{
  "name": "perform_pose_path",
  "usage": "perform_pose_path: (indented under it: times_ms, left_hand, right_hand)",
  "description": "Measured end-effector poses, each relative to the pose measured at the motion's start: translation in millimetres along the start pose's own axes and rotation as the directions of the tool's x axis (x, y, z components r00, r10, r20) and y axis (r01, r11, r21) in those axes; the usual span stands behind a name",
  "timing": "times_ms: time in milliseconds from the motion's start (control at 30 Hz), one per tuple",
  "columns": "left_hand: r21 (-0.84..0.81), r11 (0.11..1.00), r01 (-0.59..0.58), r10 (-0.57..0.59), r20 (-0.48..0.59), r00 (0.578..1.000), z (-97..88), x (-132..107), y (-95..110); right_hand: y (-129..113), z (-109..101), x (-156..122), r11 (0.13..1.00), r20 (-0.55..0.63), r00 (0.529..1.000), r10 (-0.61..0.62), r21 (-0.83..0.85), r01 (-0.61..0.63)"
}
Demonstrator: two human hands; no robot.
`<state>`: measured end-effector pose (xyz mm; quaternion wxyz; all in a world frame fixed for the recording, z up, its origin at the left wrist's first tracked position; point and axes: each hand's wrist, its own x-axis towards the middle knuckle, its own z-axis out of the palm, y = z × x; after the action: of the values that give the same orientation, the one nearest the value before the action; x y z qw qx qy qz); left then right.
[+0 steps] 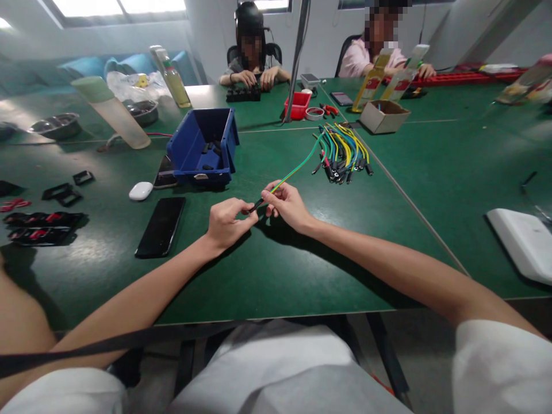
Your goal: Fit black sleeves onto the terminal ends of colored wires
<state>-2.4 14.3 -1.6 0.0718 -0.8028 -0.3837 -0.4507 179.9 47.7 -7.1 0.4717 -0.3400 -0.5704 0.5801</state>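
My left hand (230, 221) pinches a small black sleeve (256, 205) at the near end of a green-and-yellow wire (295, 169). Just right of it, my right hand (287, 206) has its fingers closed round the same wire, close to the sleeve. From there the wire runs up and away to a bundle of wires (345, 146) in yellow, blue and green, with black ends, lying on the table. Beyond my left hand stands a blue bin (200, 172) with several small black pieces (211, 148) inside. Fingers partly hide the sleeve.
A black phone (160, 227) and a white case (141, 191) lie left of my hands. Black parts (43, 227) are at far left, a white device (524, 241) at right. A red bin (297, 106), cardboard box (383, 118) and bottles stand farther back. Two people sit across the table.
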Motion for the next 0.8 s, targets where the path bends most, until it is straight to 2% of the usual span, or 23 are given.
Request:
perform_pose_path:
  times_ms: [167,333,500,600,667,800]
  left_hand:
    - [0.099,0.982,-0.158,0.159,-0.004,0.987,-0.7,1,-3]
    - [0.071,0.981,-0.179,0.179,0.011,0.984,-0.8,0,-4]
    - [-0.018,0.999,-0.046,0.047,0.084,0.995,1.6,-1,-3]
    - [-0.114,0.992,0.060,-0.041,0.165,0.985,2.6,0,-2]
    - [-0.192,0.966,0.175,-0.127,0.239,0.963,3.0,1,-3]
    - [-0.316,0.852,0.418,-0.298,0.364,0.882,4.3,3,-7]
  right_hand:
    - [-5,7,-4,0.999,-0.010,0.999,0.050,0.018,-0.050]
    - [-10,9,-4,0.996,-0.063,0.994,0.094,0.011,-0.093]
    - [-10,2,4,0.999,-0.075,0.996,0.051,-0.014,-0.052]
    - [-7,-4,10,0.999,-0.078,0.997,-0.009,-0.045,0.005]
    - [-5,-7,12,0.996,-0.069,0.997,-0.042,-0.085,0.036]
    - [2,-10,10,0.981,-0.039,0.997,-0.070,-0.183,0.062]
